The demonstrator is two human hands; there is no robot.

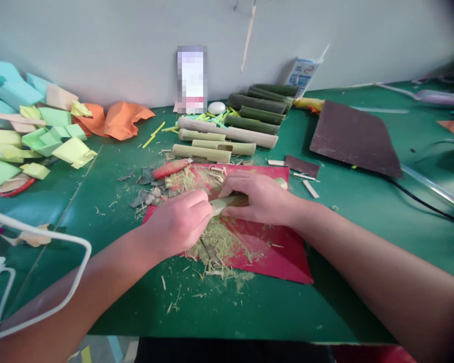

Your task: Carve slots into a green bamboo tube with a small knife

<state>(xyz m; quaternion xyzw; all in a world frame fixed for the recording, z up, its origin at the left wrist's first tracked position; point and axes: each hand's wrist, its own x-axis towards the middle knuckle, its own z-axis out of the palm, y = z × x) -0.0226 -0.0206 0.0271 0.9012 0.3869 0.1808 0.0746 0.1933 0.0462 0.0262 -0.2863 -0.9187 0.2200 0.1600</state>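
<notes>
A pale green bamboo tube (230, 201) lies between my hands, low over a red sheet (283, 262). My right hand (259, 198) is closed round its right part, thumb on the near side and fingers on the far side. The fist of my left hand (183, 220) is closed at the tube's left end; its fingers hide whether anything else is in it. Below the tube, green shavings and dust (219, 244) are heaped on the sheet and the table. A tool with a red handle (172, 168) lies just beyond my left hand.
Several bamboo tubes (214, 153) lie in rows behind the sheet, near a phone (192, 80) leaning on the wall. Coloured paper pieces (41, 133) pile up at the left. Dark brown sandpaper (353, 138) lies right. A white wire frame (85, 262) overlaps my left forearm.
</notes>
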